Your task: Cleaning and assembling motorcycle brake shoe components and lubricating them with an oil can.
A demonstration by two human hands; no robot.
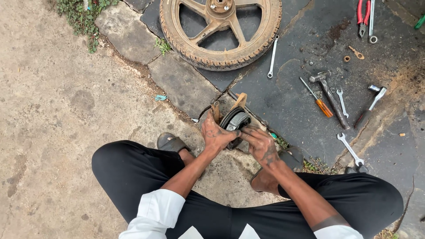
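Black and grey, the round metal-and-rubber drum part (235,121) stands on edge on the stone ground between the person's feet, leaning against two small wooden blocks (240,101). The left hand (215,132) is closed around its near left rim, fingers curled over the top; the right hand (261,144) grips the lower right edge with fingertips pressed to the face. Judged by its build, the part is stiff, fairly heavy and likely greasy, so the outer rim offers the surest hold. Beyond it lies a worn spoked wheel with a dusty tyre (220,31). To the right, well apart on the dark slab, lie an orange-handled screwdriver (319,101), a steel hammer (330,97) and several open-ended spanners (349,149).
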